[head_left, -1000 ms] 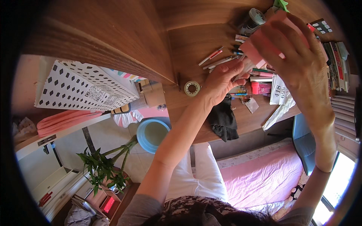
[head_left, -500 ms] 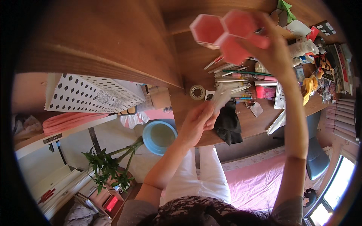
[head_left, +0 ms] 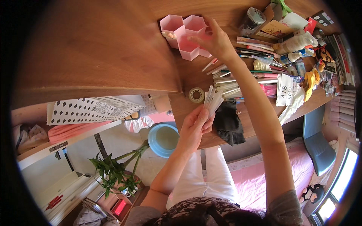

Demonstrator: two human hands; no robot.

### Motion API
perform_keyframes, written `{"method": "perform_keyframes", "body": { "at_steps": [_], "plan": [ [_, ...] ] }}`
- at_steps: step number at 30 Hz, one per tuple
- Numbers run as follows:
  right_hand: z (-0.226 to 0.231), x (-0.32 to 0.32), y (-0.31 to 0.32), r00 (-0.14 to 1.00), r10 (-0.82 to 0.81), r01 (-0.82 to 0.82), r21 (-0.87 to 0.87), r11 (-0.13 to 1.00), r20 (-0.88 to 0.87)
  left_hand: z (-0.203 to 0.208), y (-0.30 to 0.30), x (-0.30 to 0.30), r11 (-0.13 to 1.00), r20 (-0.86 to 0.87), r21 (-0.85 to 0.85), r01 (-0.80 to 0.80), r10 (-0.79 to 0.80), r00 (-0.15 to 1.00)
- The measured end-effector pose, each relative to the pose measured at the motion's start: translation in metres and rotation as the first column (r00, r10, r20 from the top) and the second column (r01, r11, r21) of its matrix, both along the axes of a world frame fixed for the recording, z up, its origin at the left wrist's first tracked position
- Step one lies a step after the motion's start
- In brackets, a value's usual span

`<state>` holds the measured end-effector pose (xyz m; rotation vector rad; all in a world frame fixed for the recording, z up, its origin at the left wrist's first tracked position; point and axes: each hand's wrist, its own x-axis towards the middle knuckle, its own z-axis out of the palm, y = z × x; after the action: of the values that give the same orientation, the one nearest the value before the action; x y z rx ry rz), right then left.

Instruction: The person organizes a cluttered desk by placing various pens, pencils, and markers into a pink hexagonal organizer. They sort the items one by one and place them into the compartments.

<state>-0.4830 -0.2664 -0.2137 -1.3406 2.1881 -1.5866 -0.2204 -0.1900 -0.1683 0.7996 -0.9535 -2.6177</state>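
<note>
At the back left of the desk stands a pink pen holder (head_left: 187, 44) made of joined hexagonal cups, against the wooden side panel. My right hand (head_left: 215, 42) is closed on its right side, with some fingers hidden behind and inside the cups. The cups I can see into look empty. Nearer the desk's front edge, my left hand (head_left: 193, 128) grips a bundle of clear, slim plastic sticks (head_left: 213, 100), possibly pens, pointing up and away. Beside that hand lie a roll of tape (head_left: 196, 95) and a crumpled black cloth (head_left: 229, 124).
Pens and pencils (head_left: 230, 84) spread across the desk under my right forearm. Further right are a lidded jar (head_left: 253, 19), a white bottle (head_left: 299, 42) and a white paper tag (head_left: 283, 90). Below left are a blue bucket (head_left: 163, 140) and a plant (head_left: 113, 169).
My right hand has carried the pink pen holder leftward to the desk's back left corner, by the panel. My left hand stays in nearly the same spot, still holding the clear sticks.
</note>
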Motion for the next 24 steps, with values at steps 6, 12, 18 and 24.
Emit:
{"method": "perform_keyframes", "body": {
  "at_steps": [6,12,18,24],
  "plan": [
    [0.055,0.039,0.112,0.814,0.095,-0.068,-0.068,0.995,0.574,0.0,-0.012,-0.029,0.99,-0.035,-0.133,-0.05,0.046,0.998],
    [0.054,0.112,0.187,0.646,0.197,0.088,0.328,0.941,-0.738,-0.01,0.0,-0.034,0.9,0.096,-0.429,0.072,-0.033,0.995],
    [0.052,0.097,0.187,0.575,0.457,0.003,0.56,0.828,-0.679,-0.006,0.003,-0.032,0.712,0.342,-0.605,0.357,-0.173,0.924],
    [0.051,0.077,0.189,0.855,0.292,-0.106,0.406,0.908,-0.429,0.035,-0.001,-0.042,0.822,0.123,-0.555,0.129,-0.072,0.99]
  ]
}}
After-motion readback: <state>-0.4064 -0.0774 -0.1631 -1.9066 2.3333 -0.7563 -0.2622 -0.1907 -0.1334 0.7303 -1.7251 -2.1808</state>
